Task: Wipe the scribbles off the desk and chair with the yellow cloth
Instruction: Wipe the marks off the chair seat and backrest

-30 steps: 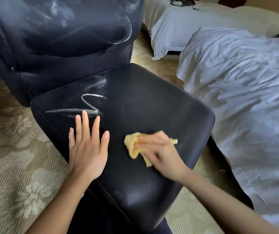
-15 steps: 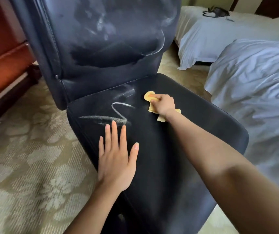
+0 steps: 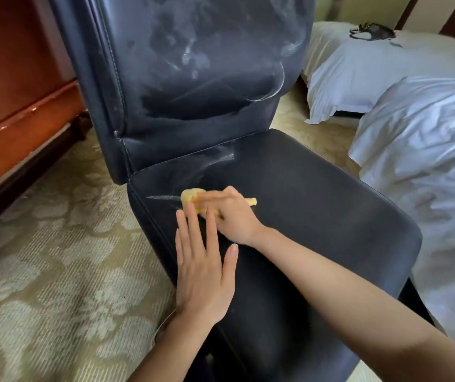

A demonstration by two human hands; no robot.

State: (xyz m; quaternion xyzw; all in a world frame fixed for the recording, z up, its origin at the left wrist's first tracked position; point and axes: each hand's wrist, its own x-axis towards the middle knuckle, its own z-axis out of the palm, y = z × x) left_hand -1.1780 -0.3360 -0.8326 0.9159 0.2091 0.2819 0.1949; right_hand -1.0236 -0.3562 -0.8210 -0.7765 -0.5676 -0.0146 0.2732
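Black chair seat (image 3: pixel 317 216) is touched by left hand (image 3: pixel 203 274), laid flat, fingers straight. Just ahead of its fingertips, right hand (image 3: pixel 232 213) is curled over yellow cloth (image 3: pixel 190 195), bunched and pressed to the seat. Faint scribble streak (image 3: pixel 163 198) is seen just left of that hand.

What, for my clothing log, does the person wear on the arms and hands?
Nothing plainly: both forearms are bare with no sleeves in view, and the left hand and right hand show no gloves or rings. A thin pale arc by the left wrist might be a bracelet, though that is unclear.
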